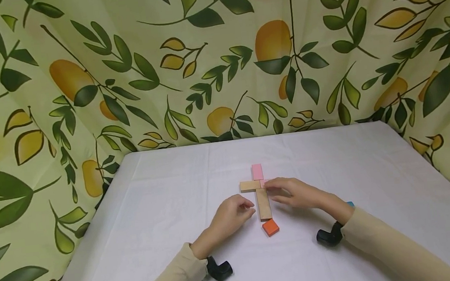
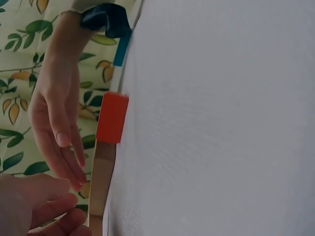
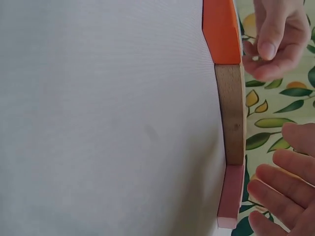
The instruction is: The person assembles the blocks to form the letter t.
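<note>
Flat toy blocks form a cross on the table. A pink block (image 1: 257,172) is at its far end, a light wooden block (image 1: 250,186) points left, and a long wooden block (image 1: 263,204) runs toward the front. An orange block (image 1: 271,227) sits askew at the near end. My right hand (image 1: 296,192) reaches over the cross's right arm, a second pink block (image 3: 231,196) partly hidden by the fingers; its fingers look fairly straight, and contact is unclear. Left of the long block, my left hand (image 1: 232,210) hovers with loosely bent fingers, holding nothing.
A blue block (image 1: 350,203) shows mostly hidden behind the right forearm. White cloth covers the table (image 1: 165,197). A leaf-and-fruit patterned curtain (image 1: 217,68) hangs behind and along both sides. Each wrist carries a black camera mount (image 1: 220,269).
</note>
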The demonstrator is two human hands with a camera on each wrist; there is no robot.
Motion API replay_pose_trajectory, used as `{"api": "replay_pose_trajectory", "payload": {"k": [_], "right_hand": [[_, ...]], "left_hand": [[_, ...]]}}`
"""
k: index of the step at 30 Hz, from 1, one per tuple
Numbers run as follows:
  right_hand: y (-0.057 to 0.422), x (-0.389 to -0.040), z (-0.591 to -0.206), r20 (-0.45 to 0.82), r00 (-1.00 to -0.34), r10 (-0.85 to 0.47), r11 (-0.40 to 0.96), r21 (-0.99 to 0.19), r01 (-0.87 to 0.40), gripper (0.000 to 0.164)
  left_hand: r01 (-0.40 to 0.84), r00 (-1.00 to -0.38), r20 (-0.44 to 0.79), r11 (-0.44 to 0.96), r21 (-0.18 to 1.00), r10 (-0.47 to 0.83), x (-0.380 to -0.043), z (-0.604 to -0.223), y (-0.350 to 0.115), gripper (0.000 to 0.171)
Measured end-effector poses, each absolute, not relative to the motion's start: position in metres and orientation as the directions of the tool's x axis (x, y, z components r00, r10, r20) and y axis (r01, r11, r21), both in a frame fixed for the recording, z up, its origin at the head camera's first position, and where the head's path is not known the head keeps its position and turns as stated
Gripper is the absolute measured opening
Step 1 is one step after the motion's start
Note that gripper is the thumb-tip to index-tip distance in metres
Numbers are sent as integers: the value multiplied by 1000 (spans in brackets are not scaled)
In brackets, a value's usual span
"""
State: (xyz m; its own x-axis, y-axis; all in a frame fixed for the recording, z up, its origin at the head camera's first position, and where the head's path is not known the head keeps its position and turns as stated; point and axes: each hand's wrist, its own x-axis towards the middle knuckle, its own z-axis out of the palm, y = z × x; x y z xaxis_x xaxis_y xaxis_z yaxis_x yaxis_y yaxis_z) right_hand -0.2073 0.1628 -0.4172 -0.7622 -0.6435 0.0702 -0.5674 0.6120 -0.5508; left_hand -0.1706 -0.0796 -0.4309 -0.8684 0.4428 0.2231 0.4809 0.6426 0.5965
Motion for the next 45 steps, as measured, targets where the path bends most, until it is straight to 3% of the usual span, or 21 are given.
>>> {"api": "replay_pose_trajectory", "payload": {"k": [19,32,45], "right_hand": [[182,-191,-417,128,-777,-617,594,-572,-566,37],[195,-183,-419,219,-783,-582,582,-560,-590,34],[207,-178,-416,223,-808,-546,593,-577,-561,34]], "left_hand": [[599,-799,255,678,426,545,-195,-423,-80,22],[704,-694,147,620,347,705,-206,-425,-78,43],[655,-725,39,672,345,687,-212,-424,-69,52]]}}
